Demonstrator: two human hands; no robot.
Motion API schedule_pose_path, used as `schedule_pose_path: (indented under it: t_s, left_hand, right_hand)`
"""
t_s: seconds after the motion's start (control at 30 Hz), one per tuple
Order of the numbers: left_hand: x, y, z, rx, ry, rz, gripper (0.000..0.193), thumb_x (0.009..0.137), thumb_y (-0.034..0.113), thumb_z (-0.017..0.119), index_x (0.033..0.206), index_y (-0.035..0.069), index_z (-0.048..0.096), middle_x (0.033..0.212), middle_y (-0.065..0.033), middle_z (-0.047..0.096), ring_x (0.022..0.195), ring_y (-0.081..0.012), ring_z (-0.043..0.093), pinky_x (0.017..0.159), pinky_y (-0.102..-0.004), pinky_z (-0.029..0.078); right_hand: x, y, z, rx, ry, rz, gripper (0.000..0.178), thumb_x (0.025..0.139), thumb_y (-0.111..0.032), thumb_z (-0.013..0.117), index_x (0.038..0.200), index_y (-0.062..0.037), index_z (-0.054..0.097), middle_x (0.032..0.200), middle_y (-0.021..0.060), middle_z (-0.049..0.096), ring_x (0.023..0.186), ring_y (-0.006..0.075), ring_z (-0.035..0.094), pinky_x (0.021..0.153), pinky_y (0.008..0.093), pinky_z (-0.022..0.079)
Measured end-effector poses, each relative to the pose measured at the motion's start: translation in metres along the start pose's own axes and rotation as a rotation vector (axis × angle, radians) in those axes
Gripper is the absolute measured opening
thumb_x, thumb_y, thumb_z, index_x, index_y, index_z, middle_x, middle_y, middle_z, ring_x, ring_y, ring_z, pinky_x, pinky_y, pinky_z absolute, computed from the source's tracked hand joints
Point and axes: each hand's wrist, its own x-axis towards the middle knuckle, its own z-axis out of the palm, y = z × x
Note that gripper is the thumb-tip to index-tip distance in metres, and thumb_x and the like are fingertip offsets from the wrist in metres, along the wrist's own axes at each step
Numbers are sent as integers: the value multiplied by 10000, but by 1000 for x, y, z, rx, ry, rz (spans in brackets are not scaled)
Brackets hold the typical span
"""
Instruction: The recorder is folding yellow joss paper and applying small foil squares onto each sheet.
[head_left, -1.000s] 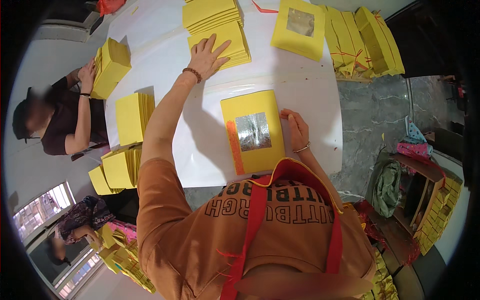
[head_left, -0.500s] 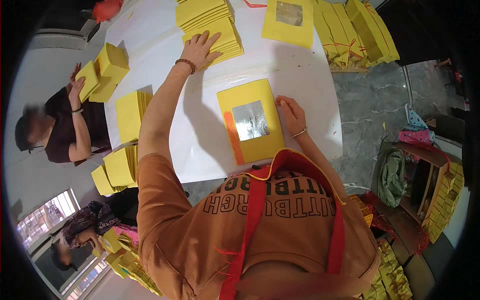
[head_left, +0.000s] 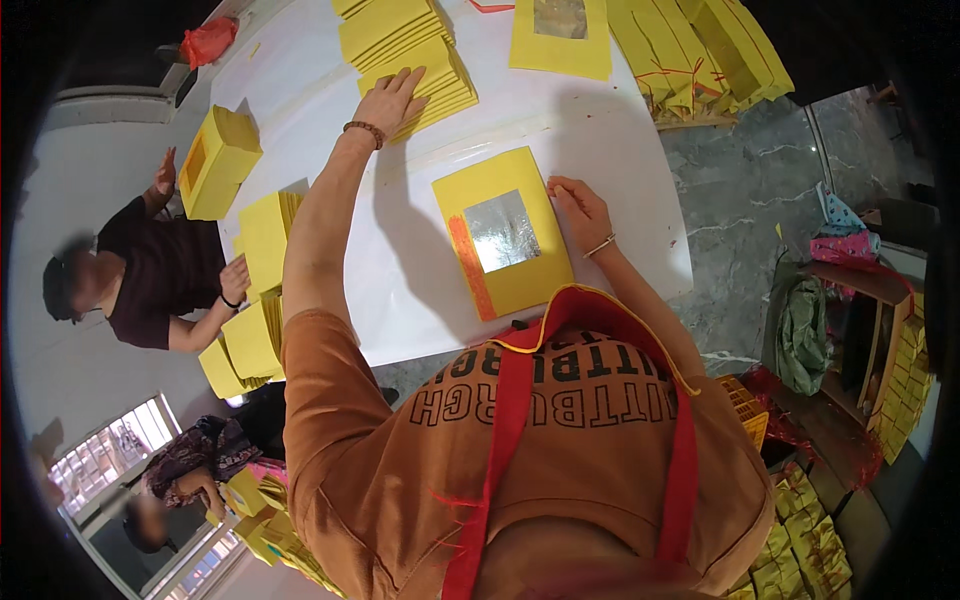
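My left hand (head_left: 391, 102), a beaded bracelet on its wrist, reaches out with fingers spread and lies on the near edge of a fanned stack of yellow folded paper (head_left: 440, 78). Closer to me lies a yellow paper piece (head_left: 522, 268) with a shiny silver square (head_left: 502, 232) and an orange strip (head_left: 470, 268) down its left side. Beside its right edge rests my right hand (head_left: 582, 212), wearing a thin bangle. Its fingers are curled in, the tips at or near the paper's edge; whether anything is between them is hidden.
A white-covered table (head_left: 630, 230) bears more yellow paper (head_left: 590, 60) at the far right and yellow stacks (head_left: 268, 240) along its left. A co-worker (head_left: 150, 260) sits at the left edge, another person (head_left: 200, 470) lower left. Tied yellow bundles (head_left: 670, 60) stand beyond the right corner.
The co-worker at the left has let go of the yellow piece and moved one hand down to a nearer stack, the other raised. My hands keep nearly the same places; the view has shifted slightly.
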Motion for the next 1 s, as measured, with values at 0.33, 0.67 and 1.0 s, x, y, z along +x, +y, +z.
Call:
schedule_pose_path:
  t_s: [0.33, 0.67, 1.0]
  left_hand:
    - [-3, 15, -1, 109, 7, -66, 562, 871, 459, 470, 1331, 154, 360, 1295, -104, 446, 1123, -326, 455, 890, -443, 421]
    - [5, 31, -5, 226, 98, -46, 640, 763, 481, 587, 1244, 86, 437, 1163, -122, 534, 1019, -292, 527, 803, -444, 461]
    - [7, 40, -4, 141, 46, -69, 525, 742, 407, 604, 1120, 61, 492, 1018, -109, 588, 926, -274, 566, 718, -428, 492]
  right_hand:
    - [0, 5, 1, -30, 14, -8, 203, 892, -126, 522, 1036, -2, 592, 941, 73, 626, 859, 131, 586, 773, 247, 460]
    - [1, 4, -1, -39, 8, 2, 218, 895, -141, 517, 1050, -6, 590, 968, 73, 618, 873, 137, 580, 793, 253, 455]
    - [-2, -1, -2, -86, -18, 4, 208, 891, -129, 513, 1044, -11, 589, 975, 83, 616, 888, 146, 579, 802, 262, 453]
